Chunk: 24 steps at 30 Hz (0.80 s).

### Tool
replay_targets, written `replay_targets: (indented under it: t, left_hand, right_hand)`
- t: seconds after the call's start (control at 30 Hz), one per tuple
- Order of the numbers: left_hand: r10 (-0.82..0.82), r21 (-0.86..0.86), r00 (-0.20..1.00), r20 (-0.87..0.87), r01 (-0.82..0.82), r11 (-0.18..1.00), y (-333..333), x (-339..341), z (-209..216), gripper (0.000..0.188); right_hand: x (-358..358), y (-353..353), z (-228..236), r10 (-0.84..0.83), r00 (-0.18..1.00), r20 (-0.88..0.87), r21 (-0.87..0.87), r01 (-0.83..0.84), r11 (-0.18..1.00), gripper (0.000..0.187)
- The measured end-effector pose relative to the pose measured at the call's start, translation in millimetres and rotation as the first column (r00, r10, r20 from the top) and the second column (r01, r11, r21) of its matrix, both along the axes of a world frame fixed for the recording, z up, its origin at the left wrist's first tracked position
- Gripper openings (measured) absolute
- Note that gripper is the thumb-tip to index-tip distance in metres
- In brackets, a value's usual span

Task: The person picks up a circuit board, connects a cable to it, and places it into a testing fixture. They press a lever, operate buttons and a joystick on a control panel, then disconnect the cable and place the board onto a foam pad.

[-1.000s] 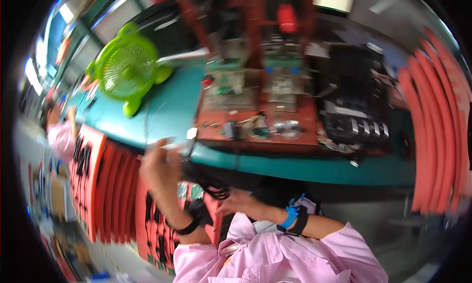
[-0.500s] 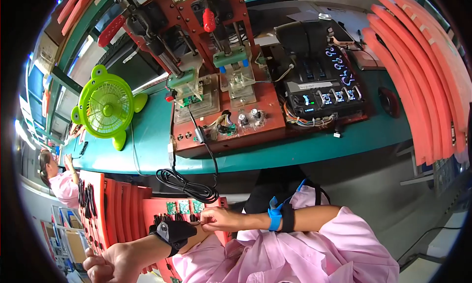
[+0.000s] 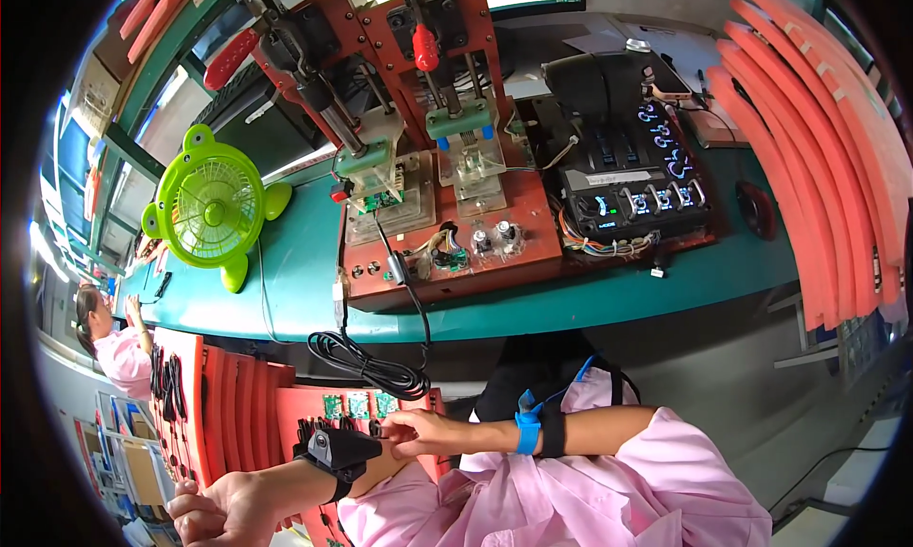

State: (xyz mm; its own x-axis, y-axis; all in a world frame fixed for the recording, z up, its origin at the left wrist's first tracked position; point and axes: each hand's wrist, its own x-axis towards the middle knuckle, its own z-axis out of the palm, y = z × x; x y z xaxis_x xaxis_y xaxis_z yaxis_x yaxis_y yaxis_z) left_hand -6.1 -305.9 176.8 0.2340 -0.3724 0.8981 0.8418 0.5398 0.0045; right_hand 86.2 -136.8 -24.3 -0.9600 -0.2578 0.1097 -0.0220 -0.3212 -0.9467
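Observation:
My left hand [image 3: 214, 514] is at the lower left, its fingers curled into a loose fist; whatever they may hold is hidden. A black band with a small black device [image 3: 333, 452] sits round my left wrist. My right hand [image 3: 418, 432] reaches across from the right over my left forearm, fingertips pinched together beside that band; what is between them is too small to tell. A blue strap [image 3: 529, 423] and a black band circle my right wrist. Just beyond the hands, a red foam tray [image 3: 295, 398] carries several green circuit boards [image 3: 358, 404] and black cable ends [image 3: 314, 426].
On the green bench [image 3: 533, 311] stand a red test fixture [image 3: 456, 285] with two toggle clamps, a black control box [image 3: 632, 200] and a green fan [image 3: 214, 205]. A coiled black cable [image 3: 371, 364] hangs off the edge. Red foam trays [image 3: 808, 166] stack at right; a co-worker [image 3: 114, 342] sits far left.
The bench and its fixtures have shifted slightly right and down in the picture. My right fingertips have moved slightly; my left hand remains a loose fist.

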Motion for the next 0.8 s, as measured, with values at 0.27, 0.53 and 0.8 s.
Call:
replay_targets:
  t: [0.27, 0.53, 0.8]
  left_hand:
    - [-0.113, -0.015, 0.993, -0.042, 0.113, 0.994, 35.1, 2.9, -6.0, 0.023]
    - [-0.142, -0.01, 0.986, -0.085, 0.141, 0.99, 54.5, 13.6, -14.1, 0.024]
    - [0.432, -0.738, 0.682, 0.59, 0.238, 0.631, 103.8, 15.3, -16.8, 0.013]
  right_hand:
    - [-3.3, 12.5, 1.4, 0.113, 0.993, 0.021, -0.02, -0.112, 0.993, 0.02]
    - [-12.9, 11.2, -11.3, 0.212, 0.969, -0.128, 0.054, -0.207, 0.977, 0.013]
    - [18.7, 90.3, 58.8, 0.049, 0.951, -0.306, 0.468, 0.105, 0.877, 0.014]
